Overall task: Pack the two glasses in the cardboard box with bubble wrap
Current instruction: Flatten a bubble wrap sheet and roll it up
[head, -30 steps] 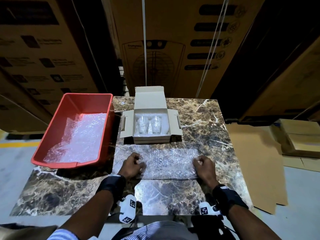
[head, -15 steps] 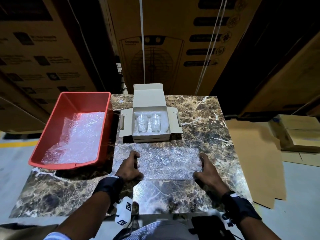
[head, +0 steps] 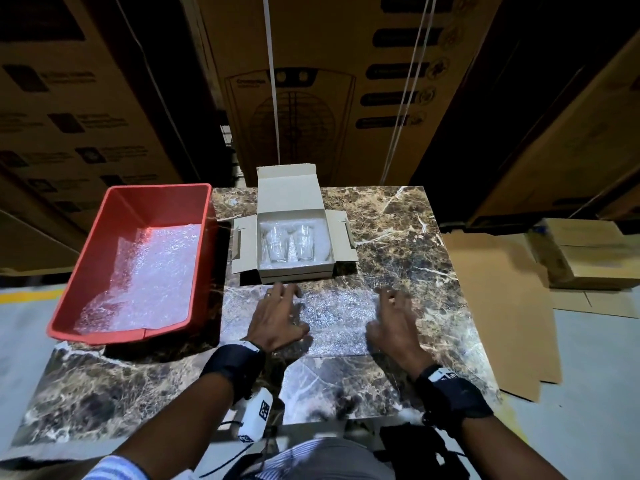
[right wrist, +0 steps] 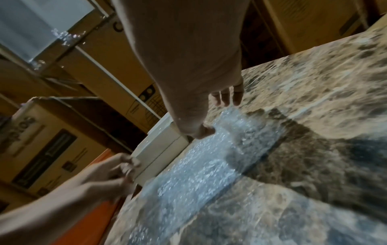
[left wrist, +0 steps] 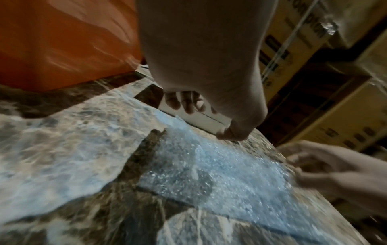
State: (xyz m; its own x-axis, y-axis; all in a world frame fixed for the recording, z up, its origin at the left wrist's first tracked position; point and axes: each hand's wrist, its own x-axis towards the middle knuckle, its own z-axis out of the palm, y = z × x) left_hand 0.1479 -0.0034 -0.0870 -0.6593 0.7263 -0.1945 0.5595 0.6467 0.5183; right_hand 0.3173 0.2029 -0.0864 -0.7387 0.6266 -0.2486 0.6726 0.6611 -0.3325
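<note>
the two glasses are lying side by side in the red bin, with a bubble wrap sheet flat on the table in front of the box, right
Not quite. The head view shows the two glasses lying side by side in the open cardboard box, not the red bin, which holds only bubble wrap. The bubble wrap sheet does lie flat on the table in front of the box.

Right hand above bubble wrap

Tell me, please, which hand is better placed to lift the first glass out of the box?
Probably the left hand: its fingertips already reach the front wall of the cardboard box, just below the two glasses. The right hand hovers farther right, over the bubble wrap.
</note>
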